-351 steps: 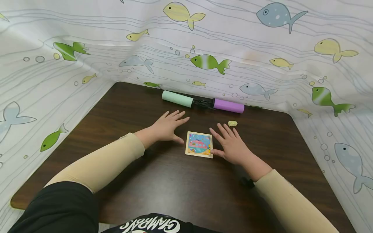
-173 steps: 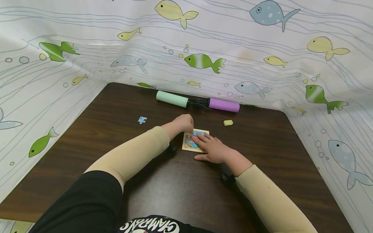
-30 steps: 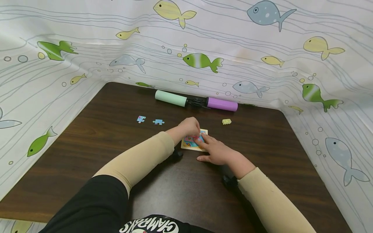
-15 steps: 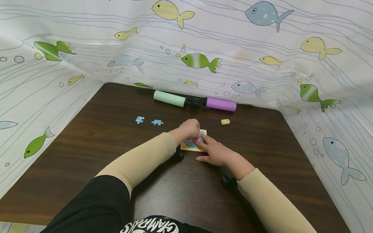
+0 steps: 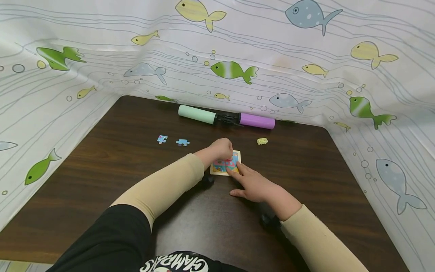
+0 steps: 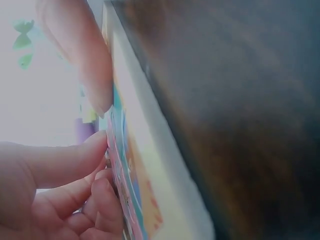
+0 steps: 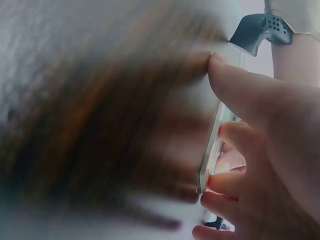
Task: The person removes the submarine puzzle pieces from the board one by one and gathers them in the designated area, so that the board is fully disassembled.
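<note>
Dark woodgrain counter [image 5: 306, 162], rounded far corners. Wavy-lined white sheeting [image 5: 258, 26] left, far and right, with green, yellow, grey-blue fish [image 5: 231, 70]. Soft glare [image 5: 185, 234] on counter's near middle.

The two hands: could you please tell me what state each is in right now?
Left hand: closed, pinching a pink puzzle piece.
Right hand: open, fingertips on the jigsaw puzzle.
</note>
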`<state>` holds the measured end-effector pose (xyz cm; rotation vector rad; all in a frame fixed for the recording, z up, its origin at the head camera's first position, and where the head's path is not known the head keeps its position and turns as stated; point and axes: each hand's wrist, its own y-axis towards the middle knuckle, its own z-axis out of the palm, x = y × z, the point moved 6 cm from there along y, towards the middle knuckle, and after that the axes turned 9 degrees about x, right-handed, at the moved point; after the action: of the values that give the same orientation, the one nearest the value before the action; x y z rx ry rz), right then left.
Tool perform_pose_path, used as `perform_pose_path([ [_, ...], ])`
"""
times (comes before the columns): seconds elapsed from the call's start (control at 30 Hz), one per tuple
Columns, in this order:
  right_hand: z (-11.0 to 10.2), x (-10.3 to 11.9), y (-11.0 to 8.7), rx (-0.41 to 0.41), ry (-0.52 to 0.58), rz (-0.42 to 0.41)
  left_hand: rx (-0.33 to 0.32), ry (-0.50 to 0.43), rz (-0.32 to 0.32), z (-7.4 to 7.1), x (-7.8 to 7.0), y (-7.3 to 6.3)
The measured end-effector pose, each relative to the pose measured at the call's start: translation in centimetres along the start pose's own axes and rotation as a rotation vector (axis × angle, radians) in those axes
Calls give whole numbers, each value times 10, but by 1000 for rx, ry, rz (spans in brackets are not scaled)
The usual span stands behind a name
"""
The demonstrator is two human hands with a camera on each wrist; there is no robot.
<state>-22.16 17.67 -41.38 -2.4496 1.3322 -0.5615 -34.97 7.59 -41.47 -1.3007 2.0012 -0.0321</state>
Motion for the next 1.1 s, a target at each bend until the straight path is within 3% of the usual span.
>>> perform_pose_path([
  [0.23,-1,-1,1,-12,-15,-17,4,-45,1,0,2,2],
  [0.83,-1,0,-1,-6,-10,-3,-49,-13,37,-2,-2,-4],
  [1.1,-2,1,-1,-4,-15,-3,-59,-43,54,-1,-2,-4],
])
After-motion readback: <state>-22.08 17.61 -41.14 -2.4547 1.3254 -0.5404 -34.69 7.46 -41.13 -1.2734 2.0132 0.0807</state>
